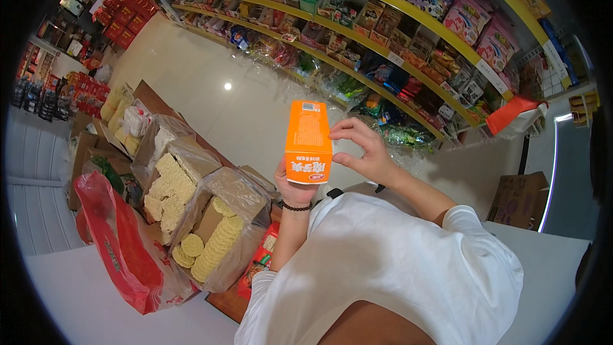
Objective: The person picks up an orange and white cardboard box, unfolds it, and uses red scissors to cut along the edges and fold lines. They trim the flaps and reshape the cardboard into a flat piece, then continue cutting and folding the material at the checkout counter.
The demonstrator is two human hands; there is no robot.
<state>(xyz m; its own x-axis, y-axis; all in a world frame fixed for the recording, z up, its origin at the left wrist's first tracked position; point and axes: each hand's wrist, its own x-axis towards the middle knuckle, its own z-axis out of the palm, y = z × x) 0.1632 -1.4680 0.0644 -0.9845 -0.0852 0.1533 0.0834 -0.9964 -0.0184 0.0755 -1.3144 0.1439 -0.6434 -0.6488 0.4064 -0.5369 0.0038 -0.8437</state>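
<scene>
An orange box [309, 131] with white printing is held up in front of my chest, one long side and one end facing me. My left hand [295, 188], with a dark bead bracelet at the wrist, grips it from below and behind; most of those fingers are hidden by the box. To the right of the box is my right hand [364, 153], thumb and fingers apart, their tips at the box's right edge. Whether they press on it I cannot tell.
Long shelves [383, 45] of packaged snacks curve across the far side. At left, cartons hold round noodle cakes [220, 243] and blocky noodle cakes [169, 195], beside a red plastic bag [121, 249]. A brown carton [520, 201] stands at right.
</scene>
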